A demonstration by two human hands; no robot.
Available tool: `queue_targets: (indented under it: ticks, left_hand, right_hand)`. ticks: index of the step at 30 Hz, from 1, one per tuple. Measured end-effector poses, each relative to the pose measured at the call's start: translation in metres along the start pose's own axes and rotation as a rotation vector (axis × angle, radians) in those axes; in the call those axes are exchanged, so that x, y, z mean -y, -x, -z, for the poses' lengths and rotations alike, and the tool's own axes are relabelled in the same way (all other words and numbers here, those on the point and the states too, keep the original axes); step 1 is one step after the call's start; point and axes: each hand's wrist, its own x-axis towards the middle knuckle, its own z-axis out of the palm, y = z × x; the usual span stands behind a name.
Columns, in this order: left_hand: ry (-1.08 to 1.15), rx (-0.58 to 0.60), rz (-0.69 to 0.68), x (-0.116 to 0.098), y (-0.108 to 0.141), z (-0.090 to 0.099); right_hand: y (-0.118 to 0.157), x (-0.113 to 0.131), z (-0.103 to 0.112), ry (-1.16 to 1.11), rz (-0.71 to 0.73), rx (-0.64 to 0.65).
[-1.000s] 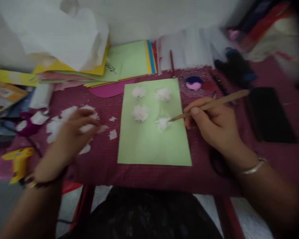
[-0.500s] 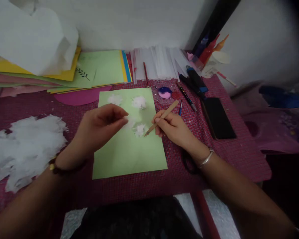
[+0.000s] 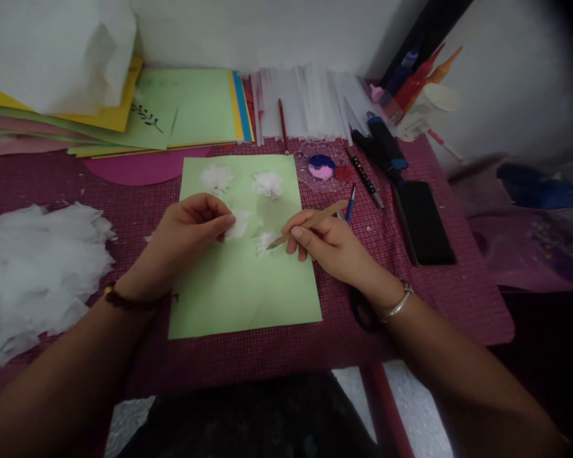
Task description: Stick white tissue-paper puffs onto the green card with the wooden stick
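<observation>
Between thumb and fingers, my left hand (image 3: pixel 195 222) pinches a small white tissue paper piece (image 3: pixel 239 224) above a light green sheet (image 3: pixel 229 286). My right hand (image 3: pixel 319 242) is closed around a pointed wooden stick (image 3: pixel 322 214), like a pencil. Its tip touches or hovers right at a white tissue tuft (image 3: pixel 264 243) on the sheet. Two fuller tissue tufts, one at upper left (image 3: pixel 216 179) and one at upper right (image 3: pixel 268 185), sit near the sheet's top. A large heap of white tissue pieces (image 3: pixel 42 267) lies left of my left forearm.
Behind the sheet are stacked coloured papers (image 3: pixel 191 108), clear glue sticks (image 3: pixel 305 105) and a red pencil (image 3: pixel 282 124). To the right lie a paint palette (image 3: pixel 322 167), a dotted pen (image 3: pixel 364 177), a thin blue brush (image 3: pixel 351 203), dark-handled tools (image 3: pixel 386 143) and a black phone-like slab (image 3: pixel 424 222).
The stick's tip has shifted left onto the lower tuft. My left hand has turned slightly, and the tissue piece in it now shows clearly. The whole view has tilted a little.
</observation>
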Motion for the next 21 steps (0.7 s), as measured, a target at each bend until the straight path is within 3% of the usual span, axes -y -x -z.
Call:
queue_targets:
  ticks: [10, 17, 21]
  left_hand:
    - [-0.081, 0.062, -0.021, -0.008, 0.005, -0.003]
    - [-0.176, 0.058, -0.058, -0.016, 0.011, -0.003]
    - [-0.279, 0.075, -0.127, -0.024, 0.017, -0.006]
  right_hand:
    - [0.004, -0.003, 0.0, -0.014, 0.044, -0.08]
    - [0.002, -0.004, -0.002, 0.026, 0.072, 0.005]
    - [0.0, -0.005, -0.003, 0.014, 0.072, -0.061]
